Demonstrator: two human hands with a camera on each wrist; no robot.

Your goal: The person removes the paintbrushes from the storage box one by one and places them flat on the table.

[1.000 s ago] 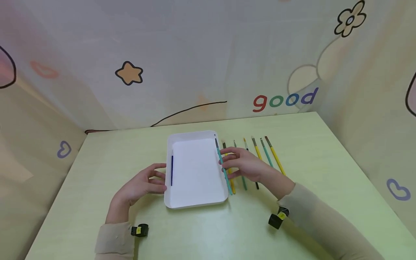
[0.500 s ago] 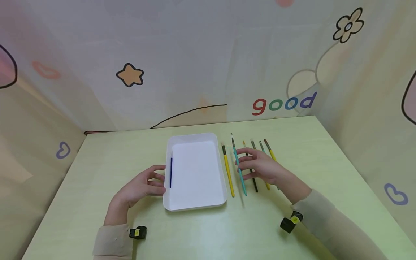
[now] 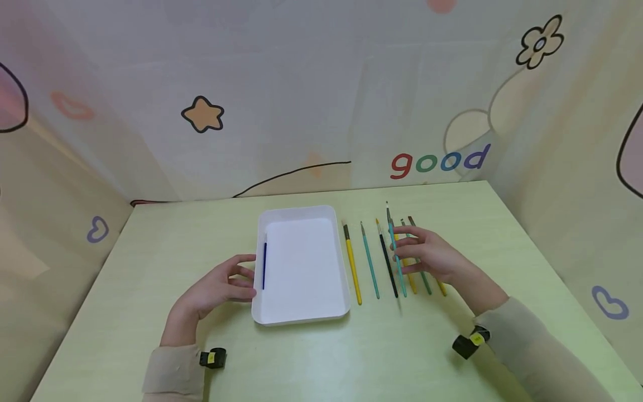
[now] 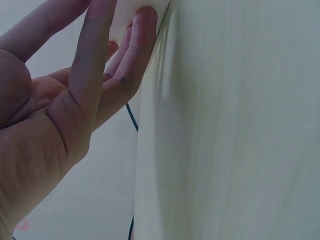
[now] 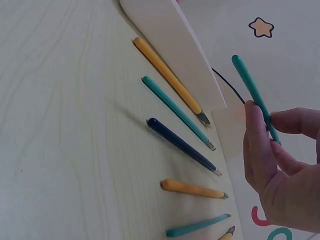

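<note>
My right hand (image 3: 429, 254) pinches a teal paintbrush (image 5: 245, 75) between thumb and fingers, raised above the table, its bristles toward the back wall. Below it lies a row of brushes: a yellow paintbrush (image 3: 353, 265), another teal paintbrush (image 3: 370, 262), a black-handled paintbrush (image 3: 387, 258) and more partly hidden by the hand. A white tray (image 3: 306, 279) stands left of the row, with a thin dark blue paintbrush (image 3: 264, 265) along its left side. With its fingertips my left hand (image 3: 218, 287) touches the tray's outer left wall.
The pale wooden table (image 3: 311, 363) ends at a printed cloth backdrop (image 3: 281, 111) behind and at both sides. A black wrist camera (image 3: 213, 358) sits at the left cuff, another black wrist camera (image 3: 471, 342) at the right.
From the tray's right edge, my right hand has moved rightward with the teal paintbrush, over the row of brushes. The left hand has stayed at the tray's left side.
</note>
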